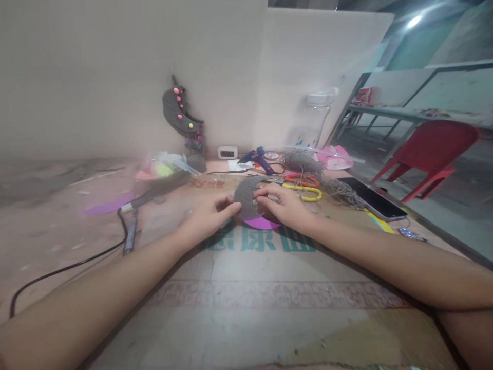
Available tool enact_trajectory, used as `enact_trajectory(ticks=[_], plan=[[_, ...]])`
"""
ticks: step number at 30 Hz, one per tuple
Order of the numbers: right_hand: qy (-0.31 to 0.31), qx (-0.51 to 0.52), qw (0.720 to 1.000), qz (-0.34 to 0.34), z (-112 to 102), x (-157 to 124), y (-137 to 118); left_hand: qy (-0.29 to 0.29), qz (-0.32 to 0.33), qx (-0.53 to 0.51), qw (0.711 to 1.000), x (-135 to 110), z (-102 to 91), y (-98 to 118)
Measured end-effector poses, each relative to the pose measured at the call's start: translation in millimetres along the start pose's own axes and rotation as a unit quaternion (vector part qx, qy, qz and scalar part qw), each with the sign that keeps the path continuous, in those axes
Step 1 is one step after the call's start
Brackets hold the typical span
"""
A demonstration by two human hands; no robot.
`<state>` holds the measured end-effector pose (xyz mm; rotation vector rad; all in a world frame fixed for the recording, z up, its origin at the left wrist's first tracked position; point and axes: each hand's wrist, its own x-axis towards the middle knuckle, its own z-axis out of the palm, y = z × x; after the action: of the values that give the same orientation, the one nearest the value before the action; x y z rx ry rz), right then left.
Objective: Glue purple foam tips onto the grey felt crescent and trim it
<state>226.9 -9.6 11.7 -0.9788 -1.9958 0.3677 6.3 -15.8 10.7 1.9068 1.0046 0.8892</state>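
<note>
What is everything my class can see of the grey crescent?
The grey crescent looks yarn-wrapped, with a purple strip showing along its lower edge. Its hollow faces right. It is over the printed cardboard; whether it rests there is unclear. The left hand's grip holds its outer edge; the right hand's grip is at its inner side.

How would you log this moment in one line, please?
left hand: at grey crescent, left side; right hand: right side; purple patch: near edge; glue gun: beyond
</note>
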Motion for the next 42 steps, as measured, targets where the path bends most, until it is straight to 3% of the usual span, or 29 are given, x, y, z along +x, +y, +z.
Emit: enact_trajectory(ticks=[7, 15, 27, 42], plan=[[-0.106, -0.035, 0.991, -0.070, -1.4, 2.4, -5.8, 0.014, 0.004, 0.004, 1.000, 0.1, -0.5, 0.6], [-0.103, -0.032, 0.989, -0.102, 0.2, -0.1, -4.7, 0.007, 0.009, 0.021, 1.000, 0.9, -0.6, -3.0], [-0.126, -0.021, 0.989, -0.075, -2.7, 2.5, -8.3, 0.011, 0.002, 0.008, 1.000, 0.6, -0.7, 0.1], [-0.096, -0.012, 0.994, -0.051, 2.2, 1.3, -7.6, 0.034, -0.007, 0.023, 0.999, 0.6, -3.5, 0.2]])
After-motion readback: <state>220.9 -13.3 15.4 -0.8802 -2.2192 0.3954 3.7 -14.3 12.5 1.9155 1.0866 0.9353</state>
